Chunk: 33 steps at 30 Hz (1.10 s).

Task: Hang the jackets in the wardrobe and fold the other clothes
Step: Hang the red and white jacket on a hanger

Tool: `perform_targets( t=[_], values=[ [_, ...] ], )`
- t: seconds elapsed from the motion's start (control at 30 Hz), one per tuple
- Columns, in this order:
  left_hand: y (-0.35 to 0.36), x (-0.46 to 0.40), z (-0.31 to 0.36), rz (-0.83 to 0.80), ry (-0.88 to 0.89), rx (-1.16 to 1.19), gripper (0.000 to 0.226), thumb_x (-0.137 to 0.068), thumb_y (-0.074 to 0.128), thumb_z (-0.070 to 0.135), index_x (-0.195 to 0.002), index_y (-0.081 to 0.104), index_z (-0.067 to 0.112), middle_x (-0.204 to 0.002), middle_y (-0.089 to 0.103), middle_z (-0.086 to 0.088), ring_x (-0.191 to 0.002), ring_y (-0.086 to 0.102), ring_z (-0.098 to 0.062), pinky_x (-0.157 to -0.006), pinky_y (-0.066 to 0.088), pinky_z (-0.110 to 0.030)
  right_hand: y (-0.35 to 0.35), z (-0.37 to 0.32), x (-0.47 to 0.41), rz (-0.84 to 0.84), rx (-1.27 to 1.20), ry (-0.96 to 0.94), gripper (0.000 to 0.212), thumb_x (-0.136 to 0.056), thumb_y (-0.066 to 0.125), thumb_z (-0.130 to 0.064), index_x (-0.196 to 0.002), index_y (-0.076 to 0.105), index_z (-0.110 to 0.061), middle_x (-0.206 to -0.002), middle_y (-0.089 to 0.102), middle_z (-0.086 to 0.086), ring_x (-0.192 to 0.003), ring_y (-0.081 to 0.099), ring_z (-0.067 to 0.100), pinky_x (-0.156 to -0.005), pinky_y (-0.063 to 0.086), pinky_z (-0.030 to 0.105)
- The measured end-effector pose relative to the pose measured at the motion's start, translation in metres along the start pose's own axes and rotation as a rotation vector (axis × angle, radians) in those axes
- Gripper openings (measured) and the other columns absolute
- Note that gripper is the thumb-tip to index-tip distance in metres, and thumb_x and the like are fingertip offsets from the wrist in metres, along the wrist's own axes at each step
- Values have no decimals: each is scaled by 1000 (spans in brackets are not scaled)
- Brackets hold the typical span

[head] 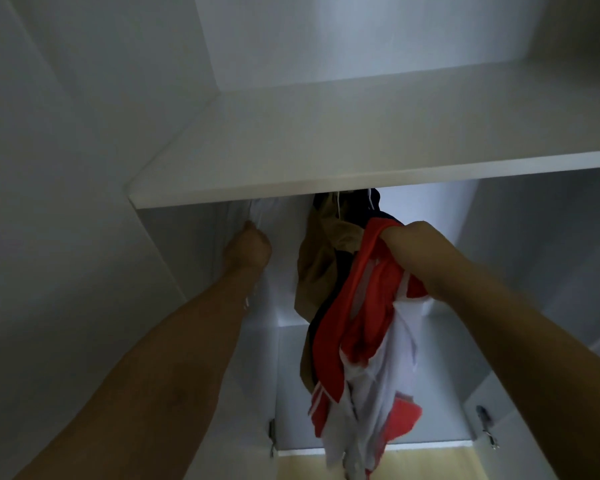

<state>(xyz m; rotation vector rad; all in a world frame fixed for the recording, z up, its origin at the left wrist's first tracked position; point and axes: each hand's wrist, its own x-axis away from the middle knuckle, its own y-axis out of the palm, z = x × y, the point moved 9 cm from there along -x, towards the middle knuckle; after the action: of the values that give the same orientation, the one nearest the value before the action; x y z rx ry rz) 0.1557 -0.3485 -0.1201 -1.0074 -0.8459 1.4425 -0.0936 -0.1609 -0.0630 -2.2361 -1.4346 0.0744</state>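
Note:
I look into a white wardrobe under its upper shelf [326, 181]. A red and white jacket [364, 334] hangs down in the middle, and my right hand [413, 247] grips its upper red part. Behind it hang a tan jacket [323, 258] and a dark navy garment [368, 206], their tops hidden by the shelf. Further left, my left hand [248, 249] is curled around a white garment [257, 216] that hangs near the wardrobe's left wall. The rail and any hangers are hidden.
The shelf edge juts out just above both hands. White side panels [174, 258] close in on left and right, with door hinges [486, 427] low down. A yellowish floor strip [309, 467] shows at the bottom.

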Motion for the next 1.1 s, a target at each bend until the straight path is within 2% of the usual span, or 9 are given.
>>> perform_targets(
  t=[0.17, 0.3, 0.37, 0.43, 0.57, 0.67, 0.77, 0.93, 1.1],
  values=[
    [-28, 55, 7, 112, 0, 122, 24, -98, 41, 9, -113, 54, -4, -109, 64, -27, -101, 62, -41, -73, 43, -36, -7, 18, 10, -110, -176, 98, 25, -97, 52, -30, -92, 59, -7, -78, 61, 10, -65, 57, 21, -54, 50, 25],
    [-34, 133, 6, 53, -14, 113, 19, -99, 41, 11, -103, 58, 3, -98, 66, -17, -95, 63, -33, -69, 35, -29, -21, 30, 15, -151, -154, 103, 25, -98, 50, -29, -94, 57, -6, -78, 61, 11, -63, 58, 21, -46, 49, 24],
    [-43, 179, 9, 51, -25, 74, 18, -99, 40, 15, -95, 57, 10, -86, 63, -7, -85, 62, -28, -67, 34, -27, -18, 35, 16, -269, -226, 122, 25, -99, 50, -27, -96, 60, -5, -78, 62, 13, -61, 60, 22, -45, 52, 24],
    [-55, 225, 16, 48, -8, 19, 23, -99, 38, 17, -97, 60, 11, -91, 66, -7, -84, 63, -26, -68, 36, -26, -12, 47, 18, -378, -267, 187, 27, -96, 55, -31, -94, 65, -5, -78, 66, 14, -62, 63, 24, -49, 55, 28],
    [-82, 298, 37, -29, 31, -36, 22, -101, 39, 16, -94, 60, 12, -90, 60, -1, -95, 62, -25, -70, 36, -25, -8, 70, 16, -414, -108, 212, 25, -94, 57, -26, -102, 64, -4, -79, 67, 14, -69, 62, 28, -56, 54, 34],
    [-109, 338, 49, -92, 45, 58, 31, -102, 42, 20, -72, 48, 18, -72, 49, 4, -78, 58, -22, -66, 38, -26, -7, 78, 17, -408, -55, 172, 29, -98, 47, -18, -118, 59, 0, -86, 61, 15, -72, 58, 27, -63, 54, 33],
    [-139, 375, 76, -100, 116, 98, 40, -104, 41, 26, -63, 40, 24, -67, 48, 4, -63, 50, -14, -58, 35, -26, -24, 79, 12, -336, 122, 59, 35, -100, 45, -16, -126, 55, 5, -83, 55, 14, -71, 52, 25, -67, 48, 31],
    [-150, 419, 104, -125, 183, 118, 42, -103, 41, 26, -61, 40, 24, -63, 50, 2, -58, 50, -14, -54, 36, -26, -54, 78, 9, -132, 521, -144, 39, -95, 46, -38, -101, 61, -2, -83, 58, 9, -71, 56, 21, -64, 44, 28],
    [-165, 436, 108, -127, 212, 125, 36, -103, 41, 25, -70, 51, 17, -64, 50, 3, -58, 49, -12, -53, 35, -23, -71, 61, 19, -50, 567, -240, 41, -93, 46, -45, -80, 59, -9, -78, 63, 11, -64, 58, 22, -51, 40, 25]
  ],
)
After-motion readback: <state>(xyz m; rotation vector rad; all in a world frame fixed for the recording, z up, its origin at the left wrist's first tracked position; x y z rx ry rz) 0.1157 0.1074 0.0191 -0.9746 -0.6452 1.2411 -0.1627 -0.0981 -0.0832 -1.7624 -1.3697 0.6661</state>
